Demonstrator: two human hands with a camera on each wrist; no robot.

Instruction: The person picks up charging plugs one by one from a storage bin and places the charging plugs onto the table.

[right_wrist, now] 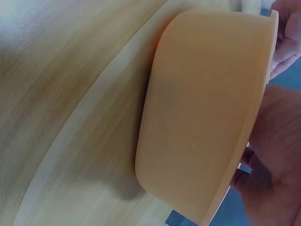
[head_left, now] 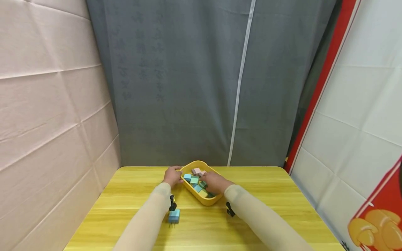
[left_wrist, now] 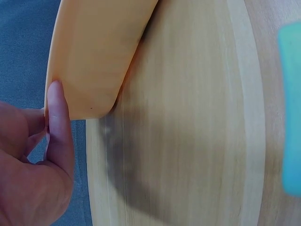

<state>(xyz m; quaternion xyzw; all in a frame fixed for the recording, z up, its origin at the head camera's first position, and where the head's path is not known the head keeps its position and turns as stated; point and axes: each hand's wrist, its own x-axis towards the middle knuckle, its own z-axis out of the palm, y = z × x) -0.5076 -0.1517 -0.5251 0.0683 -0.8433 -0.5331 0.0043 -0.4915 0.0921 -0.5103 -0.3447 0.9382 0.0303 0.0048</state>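
A yellow plastic bin (head_left: 199, 164) stands on the table, holding several small blocks (head_left: 194, 180) in light blue, green, pink and yellow. My left hand (head_left: 172, 176) grips the bin's left rim; in the left wrist view its thumb lies along the outer wall (left_wrist: 94, 56). My right hand (head_left: 215, 183) reaches over the right rim into the bin, fingers down among the blocks. Its fingertips are hidden, and whether they pinch a block does not show. From the right wrist view, the bin's outer wall (right_wrist: 202, 103) covers the fingers' lower part.
Blue blocks (head_left: 174, 216) sit on the wooden table (head_left: 251, 216) beside my left forearm, nearer than the bin. A grey curtain (head_left: 188, 87) hangs behind the table's far edge. Pale cloth walls (head_left: 56, 122) stand on both sides.
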